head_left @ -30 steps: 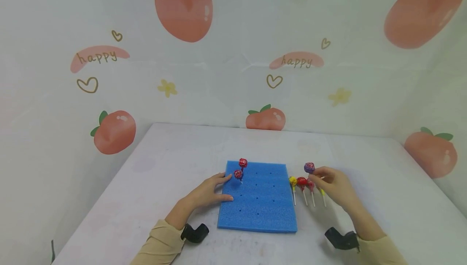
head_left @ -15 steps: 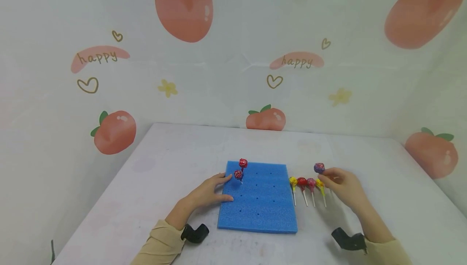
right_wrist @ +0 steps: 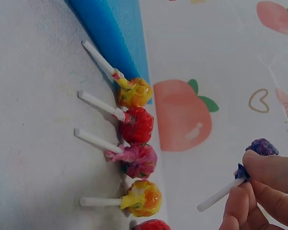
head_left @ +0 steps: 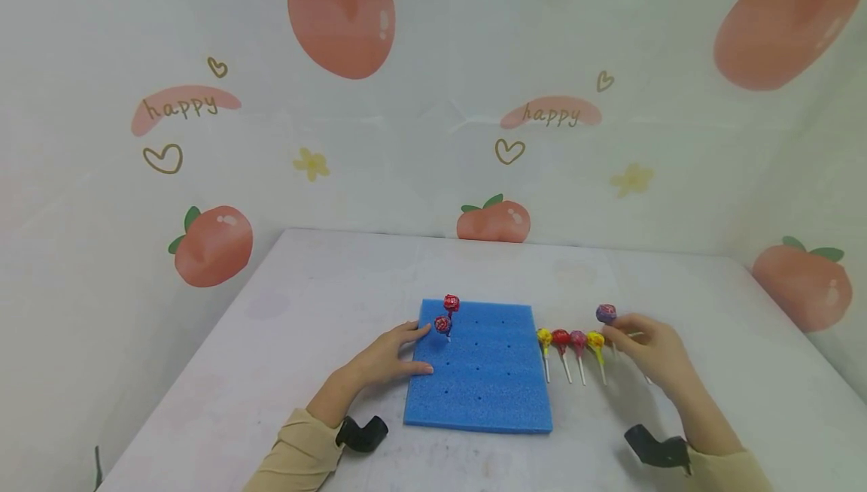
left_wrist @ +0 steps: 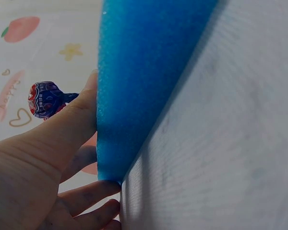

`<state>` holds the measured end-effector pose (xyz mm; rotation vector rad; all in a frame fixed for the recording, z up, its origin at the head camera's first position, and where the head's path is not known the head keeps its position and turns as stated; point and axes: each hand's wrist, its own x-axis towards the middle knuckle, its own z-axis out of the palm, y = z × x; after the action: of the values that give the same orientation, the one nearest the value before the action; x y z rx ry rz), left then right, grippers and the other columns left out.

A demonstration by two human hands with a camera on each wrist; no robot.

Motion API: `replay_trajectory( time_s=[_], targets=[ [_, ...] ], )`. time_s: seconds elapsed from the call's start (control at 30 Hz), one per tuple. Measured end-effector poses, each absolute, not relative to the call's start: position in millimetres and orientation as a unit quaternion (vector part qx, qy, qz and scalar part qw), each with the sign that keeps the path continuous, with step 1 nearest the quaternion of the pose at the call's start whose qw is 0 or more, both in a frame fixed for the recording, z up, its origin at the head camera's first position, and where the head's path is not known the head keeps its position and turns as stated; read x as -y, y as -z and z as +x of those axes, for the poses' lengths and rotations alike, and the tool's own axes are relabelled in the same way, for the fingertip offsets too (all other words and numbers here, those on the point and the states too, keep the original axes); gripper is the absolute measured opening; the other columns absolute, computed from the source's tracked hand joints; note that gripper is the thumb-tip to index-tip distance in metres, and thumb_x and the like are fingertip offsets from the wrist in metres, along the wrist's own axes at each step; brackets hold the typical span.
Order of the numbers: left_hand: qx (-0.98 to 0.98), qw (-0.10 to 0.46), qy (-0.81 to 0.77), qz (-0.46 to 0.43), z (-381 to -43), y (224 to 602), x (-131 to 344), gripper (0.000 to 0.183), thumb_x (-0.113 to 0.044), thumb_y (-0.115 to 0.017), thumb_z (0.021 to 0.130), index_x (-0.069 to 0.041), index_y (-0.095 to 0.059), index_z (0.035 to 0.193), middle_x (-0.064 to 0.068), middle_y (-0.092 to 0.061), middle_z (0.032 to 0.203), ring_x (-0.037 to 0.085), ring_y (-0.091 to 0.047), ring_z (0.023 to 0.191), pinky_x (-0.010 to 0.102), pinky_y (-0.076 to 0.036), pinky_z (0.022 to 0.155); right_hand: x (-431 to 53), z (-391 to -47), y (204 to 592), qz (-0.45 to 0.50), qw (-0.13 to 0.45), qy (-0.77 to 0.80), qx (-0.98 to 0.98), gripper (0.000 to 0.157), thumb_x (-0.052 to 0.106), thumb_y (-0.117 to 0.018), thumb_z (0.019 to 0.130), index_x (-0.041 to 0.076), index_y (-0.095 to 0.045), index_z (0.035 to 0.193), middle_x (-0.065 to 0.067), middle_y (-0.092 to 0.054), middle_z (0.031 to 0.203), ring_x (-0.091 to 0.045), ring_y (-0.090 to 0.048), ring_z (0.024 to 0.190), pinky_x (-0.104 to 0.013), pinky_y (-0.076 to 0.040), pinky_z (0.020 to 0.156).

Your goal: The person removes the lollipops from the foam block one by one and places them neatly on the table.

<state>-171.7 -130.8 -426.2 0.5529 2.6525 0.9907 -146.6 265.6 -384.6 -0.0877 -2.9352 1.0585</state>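
Note:
My left hand (head_left: 381, 355) rests along the left edge of a blue foam board (head_left: 494, 402), its thumb and fingers extended against it. Two red-wrapped lollipops stand in the board's back left part, one behind (head_left: 451, 302) and one in front (head_left: 442, 324). Right of the board, my right hand (head_left: 655, 355) holds up a purple-wrapped lollipop (head_left: 606, 314). In the right wrist view, thumb and fingers pinch this lollipop (right_wrist: 262, 146) just under its head, and its white stick slants downward.
Between board and right hand, yellow (head_left: 545, 336), red (head_left: 561, 337), pink (head_left: 578, 339) and another yellow lollipop (head_left: 595, 340) lie in a row. A further red lollipop (right_wrist: 153, 225) shows at the right wrist view's bottom edge. Small holes dot the board. A printed cloth backdrop (head_left: 406, 138) rises behind.
My right hand has moved to the right with the purple lollipop, away from above the row, uncovering the second yellow lollipop. My left hand and the board have stayed put.

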Motion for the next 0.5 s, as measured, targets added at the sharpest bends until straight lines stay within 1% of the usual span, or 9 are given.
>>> replay_trajectory(
  time_s=[0.1, 0.27, 0.5],
  targets=[
    [-0.911, 0.127, -0.342, 0.191, -171.6, 425.9, 130.7, 0.074, -0.039, -0.07, 0.081, -0.012, -0.04, 0.142, 0.02, -0.032, 0.15, 0.041, -0.027, 0.14, 0.057, -0.028, 0.11, -268.2, -146.1, 384.4, -0.026, 0.018, -0.34, 0.94, 0.043, 0.039, -0.057, 0.091, 0.0, -0.063, 0.109, -0.026, -0.061, 0.115, -0.034, -0.063, 0.092, -0.042, -0.056, 0.071],
    [-0.911, 0.127, -0.342, 0.192, -171.4, 425.6, 130.9, 0.074, -0.039, -0.07, 0.081, -0.011, -0.04, 0.142, 0.02, -0.032, 0.15, 0.041, -0.027, 0.139, 0.057, -0.029, 0.11, -271.8, -145.2, 384.8, -0.02, 0.035, -0.336, 0.941, 0.039, 0.033, -0.058, 0.092, -0.003, -0.063, 0.106, -0.028, -0.062, 0.111, -0.034, -0.063, 0.089, -0.042, -0.057, 0.071],
    [-0.91, 0.122, -0.342, 0.2, -172.6, 426.3, 131.8, 0.073, -0.038, -0.071, 0.08, -0.01, -0.041, 0.141, 0.022, -0.033, 0.149, 0.041, -0.029, 0.138, 0.057, -0.03, 0.11, -275.6, -146.0, 387.4, -0.05, 0.006, -0.334, 0.941, 0.045, 0.035, -0.056, 0.093, -0.005, -0.059, 0.112, -0.029, -0.06, 0.113, -0.04, -0.059, 0.098, -0.049, -0.055, 0.08]
  ],
)
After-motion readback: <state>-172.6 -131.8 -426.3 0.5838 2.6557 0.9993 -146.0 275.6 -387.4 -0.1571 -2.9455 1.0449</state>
